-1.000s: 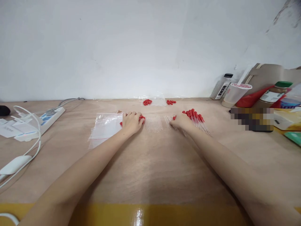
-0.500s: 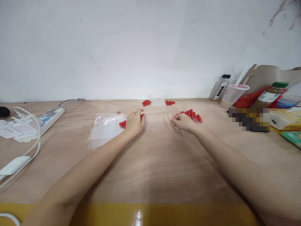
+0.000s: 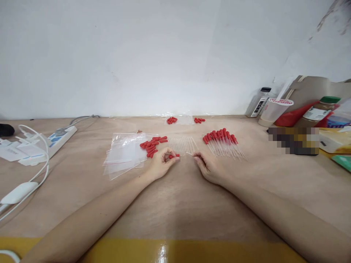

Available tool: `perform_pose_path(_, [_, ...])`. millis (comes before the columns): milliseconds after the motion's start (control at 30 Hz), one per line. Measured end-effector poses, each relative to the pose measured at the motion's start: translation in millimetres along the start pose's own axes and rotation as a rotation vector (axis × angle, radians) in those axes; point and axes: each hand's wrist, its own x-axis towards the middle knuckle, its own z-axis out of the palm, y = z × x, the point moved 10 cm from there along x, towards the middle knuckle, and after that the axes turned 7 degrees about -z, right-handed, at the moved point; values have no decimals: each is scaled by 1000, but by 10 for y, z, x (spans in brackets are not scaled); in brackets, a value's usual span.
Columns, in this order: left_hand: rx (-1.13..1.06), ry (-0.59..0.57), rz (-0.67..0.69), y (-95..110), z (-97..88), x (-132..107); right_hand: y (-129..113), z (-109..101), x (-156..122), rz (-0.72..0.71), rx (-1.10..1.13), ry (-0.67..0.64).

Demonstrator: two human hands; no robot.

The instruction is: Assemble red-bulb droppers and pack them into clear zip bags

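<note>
A red rubber dropper bulb (image 3: 174,156) is pinched in my left hand (image 3: 162,162), its open end pointing right. My right hand (image 3: 208,166) grips a thin clear glass tube (image 3: 189,153), whose free end points left toward the bulb; a small gap separates them. Just beyond my hands lies a row of bare glass tubes (image 3: 181,145). Loose red bulbs (image 3: 151,145) are heaped beside my left hand. Right of the row, several droppers with red bulbs fitted on their tubes (image 3: 221,140) lie fanned out.
Clear zip bags (image 3: 122,155) lie left of the bulbs. More red bulbs (image 3: 172,120) sit by the wall near a clear bag (image 3: 185,119). A power strip (image 3: 59,140) with cables stands at left. At right are a cup (image 3: 274,111), bottles (image 3: 319,111) and a pixelated dark object (image 3: 293,144).
My left hand has come nearer from the bulb heap with a red bulb. My right hand has drawn back from the tubes and turned a tube toward the left.
</note>
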Motion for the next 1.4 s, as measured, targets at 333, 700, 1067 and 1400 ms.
perform_pose_path(333, [185, 0, 127, 168, 29, -10, -51, 33, 6, 9, -37, -51])
perform_pose_path(700, [227, -68, 161, 229, 114, -47, -73, 100, 3, 3, -50, -144])
perform_pose_path(1067, [222, -89, 153, 230, 123, -62, -57, 48, 5, -27, -91, -130])
perform_pose_path(1400, [270, -191, 243, 336, 240, -150, -67, 6, 66, -160, -170, -131])
